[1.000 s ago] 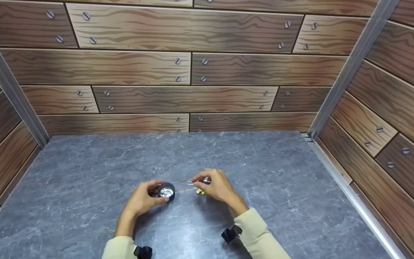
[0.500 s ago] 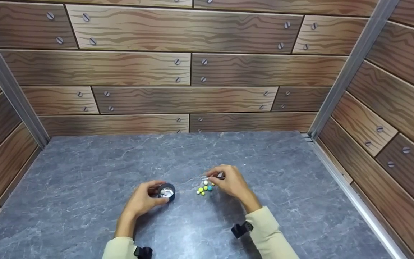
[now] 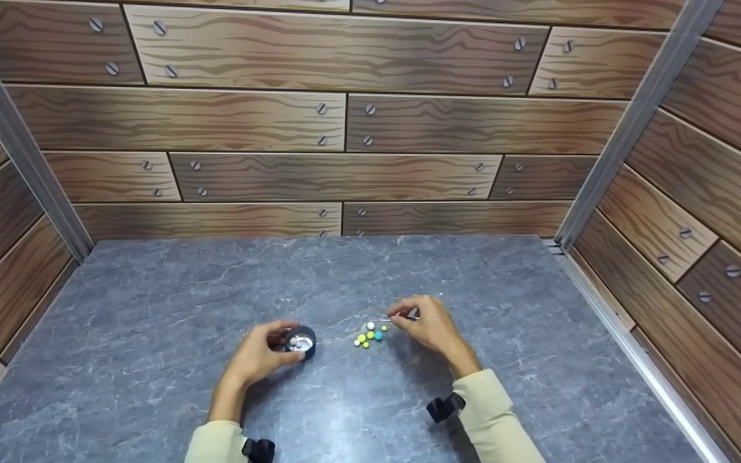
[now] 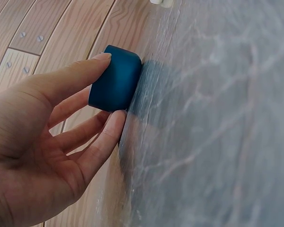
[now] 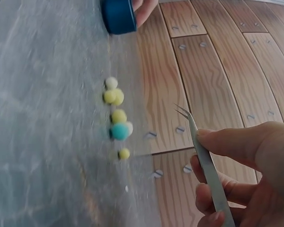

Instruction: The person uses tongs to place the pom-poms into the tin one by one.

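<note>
Left hand (image 3: 260, 355) curled round a small dark blue cup (image 3: 300, 339), thumb and fingers pinching its wall and keeping it steady on the grey stone-look table (image 3: 152, 308). Right hand (image 3: 433, 326) pinching a pair of thin metal tweezers (image 5: 206, 158) between thumb and fingers, tips slightly parted and holding nothing, poised just above and beside a loose cluster of little balls (image 3: 368, 335) lying on the table to the right of the cup. Judged about partway through: something pale already showing inside the cup, probably one or two balls, exact number hard to tell; most still outside, waiting. Count in the right wrist view: about seven balls on the table, namely four yellow, one teal (image 5: 119, 131), one white at the end nearest the cup (image 5: 111, 82), and what looks like another pale one half hidden behind the teal. One cup, one pair of tweezers, two hands at work.
</note>
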Demonstrator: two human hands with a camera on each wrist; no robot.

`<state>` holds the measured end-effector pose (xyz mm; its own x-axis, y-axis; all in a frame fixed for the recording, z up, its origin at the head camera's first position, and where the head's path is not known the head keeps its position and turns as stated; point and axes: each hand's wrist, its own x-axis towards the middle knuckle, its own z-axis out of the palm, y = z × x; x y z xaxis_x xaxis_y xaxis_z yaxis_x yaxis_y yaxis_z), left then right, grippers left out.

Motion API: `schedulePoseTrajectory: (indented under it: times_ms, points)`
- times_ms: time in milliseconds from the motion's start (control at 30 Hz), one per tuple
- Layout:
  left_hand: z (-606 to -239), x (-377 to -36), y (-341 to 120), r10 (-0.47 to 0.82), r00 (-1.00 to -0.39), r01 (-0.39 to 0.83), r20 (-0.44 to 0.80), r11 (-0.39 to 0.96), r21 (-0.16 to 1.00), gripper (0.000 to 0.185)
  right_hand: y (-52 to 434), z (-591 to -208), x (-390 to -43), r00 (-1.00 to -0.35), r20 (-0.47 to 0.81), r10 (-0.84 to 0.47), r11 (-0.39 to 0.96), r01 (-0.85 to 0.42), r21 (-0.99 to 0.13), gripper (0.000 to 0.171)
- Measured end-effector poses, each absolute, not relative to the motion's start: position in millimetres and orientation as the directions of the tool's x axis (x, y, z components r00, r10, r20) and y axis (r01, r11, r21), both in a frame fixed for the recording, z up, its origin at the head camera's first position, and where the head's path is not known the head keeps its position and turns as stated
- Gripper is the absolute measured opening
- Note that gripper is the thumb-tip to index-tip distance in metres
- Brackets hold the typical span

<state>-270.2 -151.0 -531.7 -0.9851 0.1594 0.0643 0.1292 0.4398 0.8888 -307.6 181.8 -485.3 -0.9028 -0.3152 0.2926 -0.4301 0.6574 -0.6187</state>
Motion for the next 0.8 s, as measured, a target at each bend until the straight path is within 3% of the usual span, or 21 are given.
schedulePoseTrajectory:
  times_ms: [400, 800]
  points:
    - [-530, -268, -150, 0.151, -0.987, 0.124, 0.062, 0.446, 0.886, 0.056, 194, -498, -312, -0.949, 0.185, -0.254, 0.723, -0.314, -0.615, 0.01]
    - [-530, -269, -151, 0.152, -0.986, 0.133, 0.071, 0.449, 0.884, 0.056, 195, -505, -315, -0.959, 0.169, -0.227, 0.756, -0.283, -0.59, 0.011]
